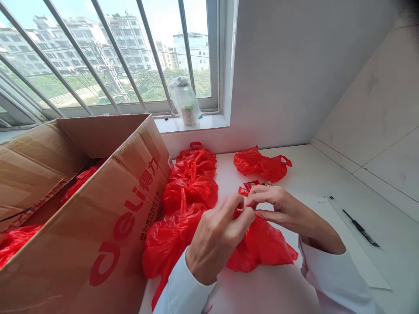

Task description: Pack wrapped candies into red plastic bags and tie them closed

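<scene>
A filled red plastic bag (262, 246) rests on the white table in front of me. Both hands meet at its gathered top. My left hand (222, 229) pinches the bag's neck between thumb and fingers. From the right, my right hand (273, 203) closes its fingertips on the same part, touching the left hand. The exact grip at the neck is partly hidden by the fingers. Just behind the hands lie small red packets (250, 186). To the left stands a row of tied red plastic bags (190, 192), the nearest one beside my left wrist.
A large cardboard box (131, 209) with red bags inside stands at left. Another red bag (262, 163) lies near the wall. A pen (361, 228) and a white paper sheet (350, 240) are at right. A plastic-wrapped cup (187, 102) stands on the windowsill.
</scene>
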A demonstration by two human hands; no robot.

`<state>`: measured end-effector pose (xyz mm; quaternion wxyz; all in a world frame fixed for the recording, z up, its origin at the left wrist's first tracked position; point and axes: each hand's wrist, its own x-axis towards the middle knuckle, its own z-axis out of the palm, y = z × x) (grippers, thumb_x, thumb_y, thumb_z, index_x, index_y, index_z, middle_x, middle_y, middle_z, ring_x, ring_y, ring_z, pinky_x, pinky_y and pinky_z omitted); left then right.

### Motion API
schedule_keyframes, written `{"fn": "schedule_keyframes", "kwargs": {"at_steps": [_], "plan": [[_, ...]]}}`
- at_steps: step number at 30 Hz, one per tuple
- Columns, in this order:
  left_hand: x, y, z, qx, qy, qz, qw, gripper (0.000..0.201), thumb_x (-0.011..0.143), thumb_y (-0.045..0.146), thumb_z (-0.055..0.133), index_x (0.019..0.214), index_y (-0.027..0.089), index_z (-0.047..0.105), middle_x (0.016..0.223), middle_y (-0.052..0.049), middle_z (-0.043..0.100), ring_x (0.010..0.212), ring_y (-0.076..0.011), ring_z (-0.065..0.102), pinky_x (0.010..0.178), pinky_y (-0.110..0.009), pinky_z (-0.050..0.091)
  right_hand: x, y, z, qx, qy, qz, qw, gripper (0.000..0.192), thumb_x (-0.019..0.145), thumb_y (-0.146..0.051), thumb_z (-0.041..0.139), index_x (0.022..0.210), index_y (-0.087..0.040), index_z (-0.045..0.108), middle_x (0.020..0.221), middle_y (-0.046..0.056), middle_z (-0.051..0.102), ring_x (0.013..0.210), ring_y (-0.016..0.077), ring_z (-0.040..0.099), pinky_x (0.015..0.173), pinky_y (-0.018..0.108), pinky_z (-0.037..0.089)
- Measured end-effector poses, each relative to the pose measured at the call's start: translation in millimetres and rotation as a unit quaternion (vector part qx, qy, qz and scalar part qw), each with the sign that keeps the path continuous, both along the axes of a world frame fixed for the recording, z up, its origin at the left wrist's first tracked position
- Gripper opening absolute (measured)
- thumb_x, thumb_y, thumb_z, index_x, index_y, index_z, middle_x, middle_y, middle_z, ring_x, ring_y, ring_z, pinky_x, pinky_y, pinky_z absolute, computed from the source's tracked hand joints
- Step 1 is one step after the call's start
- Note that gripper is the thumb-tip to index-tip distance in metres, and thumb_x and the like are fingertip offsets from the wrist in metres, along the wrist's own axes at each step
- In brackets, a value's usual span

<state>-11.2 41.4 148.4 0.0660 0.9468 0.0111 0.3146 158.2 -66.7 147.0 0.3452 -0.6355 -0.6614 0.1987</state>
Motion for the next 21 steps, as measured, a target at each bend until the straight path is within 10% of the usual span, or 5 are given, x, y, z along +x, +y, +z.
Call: {"fn": "schedule_keyframes", "kwargs": {"at_steps": [11,21], "plan": [[-34.6,-6.0,18.6,-0.083,0.036,-0.069,0.993,0.017,0.085,0.004,0.057,0.074,0.017,0.055,0.09,-0.005,0.053,0.085,-0.0168,0.046,0.069,-0.029,0.047,7.1,-14.6,8.5,-0.019,0.072,0.059,0.995,0.004,0.088,-0.02,0.061,0.084,-0.019,0.06,0.082,-0.002,0.066,0.074,0.0104,0.059,0.07,0.023,0.045],[-78.5,-29.8,-23.3,-0.114,0.137,-0.084,0.98,0.026,0.089,0.004,0.049,0.067,0.016,0.049,0.08,-0.002,0.055,0.08,-0.0142,0.047,0.063,-0.024,0.044,53.2,-35.8,-20.9,-0.112,0.098,0.047,0.988,0.023,0.087,-0.037,0.062,0.074,-0.018,0.062,0.071,0.0,0.06,0.067,0.0125,0.052,0.064,0.026,0.041]]}}
